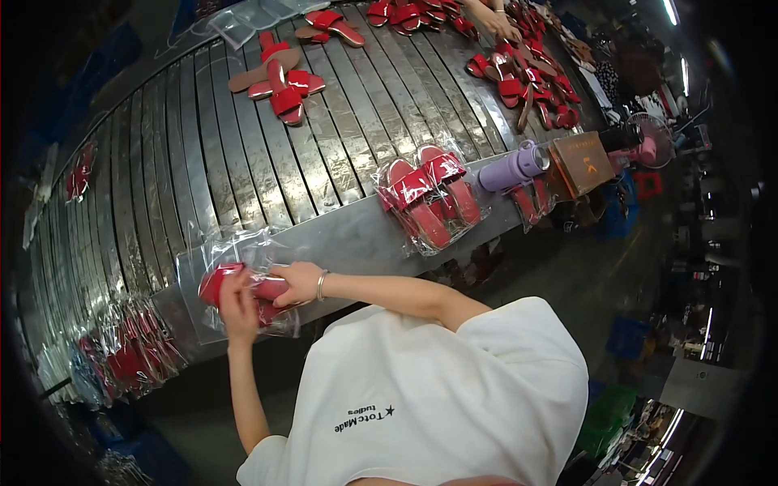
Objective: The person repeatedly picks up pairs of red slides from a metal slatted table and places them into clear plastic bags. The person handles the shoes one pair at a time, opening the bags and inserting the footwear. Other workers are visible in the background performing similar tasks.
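Note:
A pair of red slide sandals (266, 288) lies in a clear plastic bag (284, 324) at the near edge of the work surface, over a clear flat sheet (190, 279). My right hand (298, 283) grips the bagged sandals from the right, its thumb and fingers closed on them. On their left part, my left hand (237, 304) has its bent fingers pressed at the red strap; they are slightly blurred. Part of the sandals is hidden under both hands. Farther right along the edge lies another bagged pair of red sandals (429, 198).
A slatted metal conveyor (243, 154) spans the far side, with loose red sandals (284, 85) on it. A purple bottle (512, 166) and an orange-brown box (582, 164) stand to the right. Bagged items (134, 348) hang at left. Another person's hand (494, 20) reaches into sandals at the far right.

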{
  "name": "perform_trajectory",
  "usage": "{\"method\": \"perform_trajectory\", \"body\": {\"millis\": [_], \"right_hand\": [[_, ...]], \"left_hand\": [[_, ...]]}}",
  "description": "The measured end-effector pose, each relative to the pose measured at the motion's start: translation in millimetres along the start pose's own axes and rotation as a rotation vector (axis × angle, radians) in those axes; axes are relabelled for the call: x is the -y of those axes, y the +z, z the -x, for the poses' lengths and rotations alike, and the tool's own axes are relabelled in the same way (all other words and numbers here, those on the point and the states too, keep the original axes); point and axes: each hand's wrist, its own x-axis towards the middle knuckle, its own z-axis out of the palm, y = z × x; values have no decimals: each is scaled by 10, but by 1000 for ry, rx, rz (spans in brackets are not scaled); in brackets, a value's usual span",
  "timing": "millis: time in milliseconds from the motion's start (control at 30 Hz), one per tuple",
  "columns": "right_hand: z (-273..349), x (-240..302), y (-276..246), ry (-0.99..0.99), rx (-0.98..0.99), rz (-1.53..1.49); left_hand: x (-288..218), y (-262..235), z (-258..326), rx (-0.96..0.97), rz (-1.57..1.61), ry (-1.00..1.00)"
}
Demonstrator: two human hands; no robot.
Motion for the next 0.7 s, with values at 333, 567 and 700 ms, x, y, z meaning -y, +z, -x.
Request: {"method": "perform_trajectory", "body": {"millis": [333, 567, 700], "right_hand": [[-4, 57, -865, 14, -526, -407], [203, 430, -1152, -137, -1003, -855], [279, 64, -800, -32, -911, -944]], "left_hand": [[-934, 347, -626, 44, -266, 628], [-921, 978, -259, 504, 824, -396], [-705, 1008, -229, 160, 1210, -566]]}}
